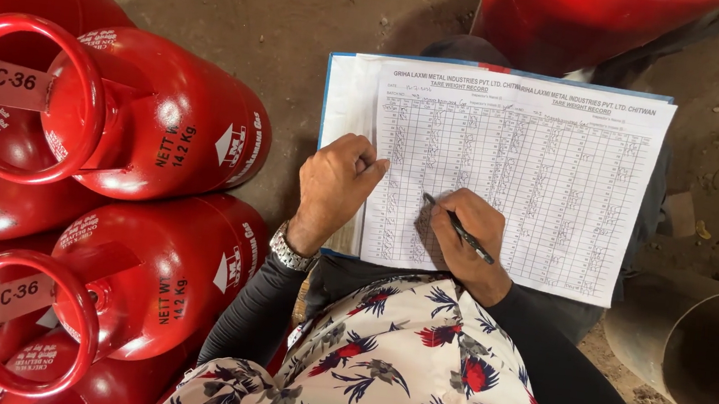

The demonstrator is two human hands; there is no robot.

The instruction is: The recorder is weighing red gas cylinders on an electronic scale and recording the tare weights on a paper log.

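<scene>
At far left lie red gas cylinders (pixel 160 114) on their sides, at least five in view (the ones at the frame edge are cut off, so the full count cannot be told), two of them showing a round red collar ring (pixel 20 96) toward the camera. Right of them, the left hand (pixel 334 185), with a metal wristwatch (pixel 291 250) on its wrist, rests loosely curled with its fingers (pixel 364 162) bent under and pressing on the left margin of the record sheet (pixel 554 180). There is one printed sheet on top, ruled into a grid and filled with handwriting, lying on one blue-edged clipboard (pixel 337 90) across the person's lap. Further right, the right hand (pixel 464 242) has its fingers closed narrowly around one dark pen (pixel 457 228), its tip touching the sheet's lower left part. At far right, one grey metal pipe (pixel 707 350) lies open-ended on the dirt floor (pixel 293 2).
</scene>
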